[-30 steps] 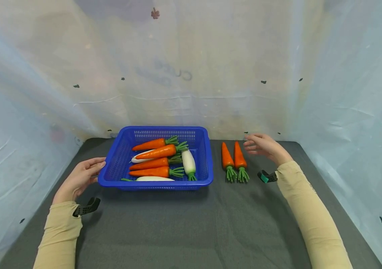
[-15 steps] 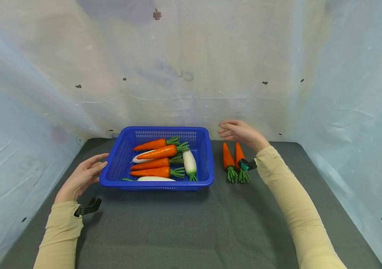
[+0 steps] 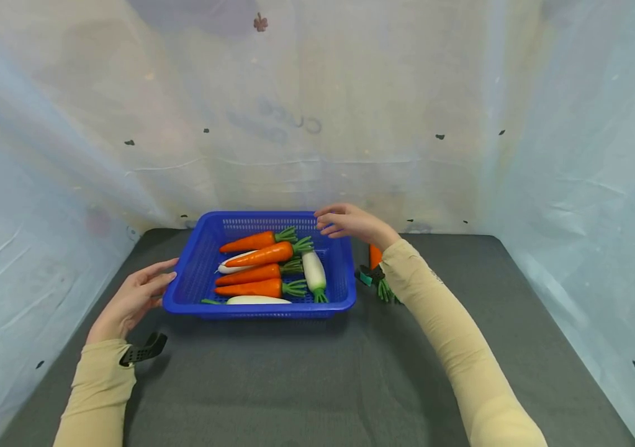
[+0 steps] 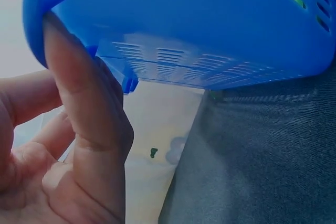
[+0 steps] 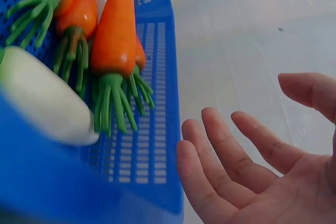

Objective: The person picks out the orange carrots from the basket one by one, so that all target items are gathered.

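Observation:
A blue plastic basket [image 3: 261, 310] holds several orange carrots [image 3: 264, 255] with green tops and several white radishes [image 3: 313, 270]. My left hand [image 3: 133, 302] is at the basket's left side, its fairly straight fingers and thumb touching the rim. In the left wrist view, one digit's tip [image 4: 60, 51] lies under the rim. My right hand [image 3: 353, 223] is over the basket's back right corner with fingers spread loosely and nothing in them. Right of the basket, a carrot [image 3: 375, 256] on the table is partly hidden by my right wrist and sleeve.
A dark grey cloth [image 3: 261, 379] covers the table. Pale plastic sheeting [image 3: 317, 124] hangs close behind the basket and along both sides. A black strap [image 3: 144, 349] sits at my left wrist, and a black and green one [image 3: 370, 276] at my right.
My right hand has moved left, from beside the two loose carrots to above the basket's back right corner. My sleeve now covers most of those carrots. The left hand stays at the rim.

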Demonstrator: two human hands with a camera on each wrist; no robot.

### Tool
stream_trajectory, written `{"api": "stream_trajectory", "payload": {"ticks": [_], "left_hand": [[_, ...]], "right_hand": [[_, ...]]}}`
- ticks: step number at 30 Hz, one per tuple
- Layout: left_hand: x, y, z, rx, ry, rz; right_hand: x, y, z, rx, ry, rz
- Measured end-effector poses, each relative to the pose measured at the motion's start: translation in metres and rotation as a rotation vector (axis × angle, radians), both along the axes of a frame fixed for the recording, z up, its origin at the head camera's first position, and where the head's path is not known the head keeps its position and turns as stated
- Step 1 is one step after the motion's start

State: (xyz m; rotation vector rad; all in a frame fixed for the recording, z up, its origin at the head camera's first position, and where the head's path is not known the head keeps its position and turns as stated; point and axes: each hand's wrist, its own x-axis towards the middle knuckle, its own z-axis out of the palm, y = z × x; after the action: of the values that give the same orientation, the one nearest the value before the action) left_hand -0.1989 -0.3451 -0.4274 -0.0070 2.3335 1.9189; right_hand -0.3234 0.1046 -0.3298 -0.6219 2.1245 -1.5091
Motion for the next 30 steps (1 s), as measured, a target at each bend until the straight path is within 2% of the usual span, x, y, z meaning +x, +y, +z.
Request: {"api": "stream_trajectory", "payload": {"ticks": [9, 15, 23, 30], "left_hand": [[0.009, -0.006, -0.002, 0.019, -0.022, -0.035], [0.018, -0.012, -0.003, 0.045, 0.0, -0.076], [0.025, -0.015, -0.006, 0.085, 0.031, -0.128], [0.026, -0.015, -0.005, 0.108, 0.032, -0.122]], "right_hand": [[0.004, -0.039, -0.006, 0.083, -0.015, 0.138], [0.006, -0.064, -0.015, 0.144, 0.002, 0.186], [0.004, -0.081, -0.03, 0.211, 0.031, 0.173], [0.005, -0.085, -0.031, 0.281, 0.061, 0.164]]}}
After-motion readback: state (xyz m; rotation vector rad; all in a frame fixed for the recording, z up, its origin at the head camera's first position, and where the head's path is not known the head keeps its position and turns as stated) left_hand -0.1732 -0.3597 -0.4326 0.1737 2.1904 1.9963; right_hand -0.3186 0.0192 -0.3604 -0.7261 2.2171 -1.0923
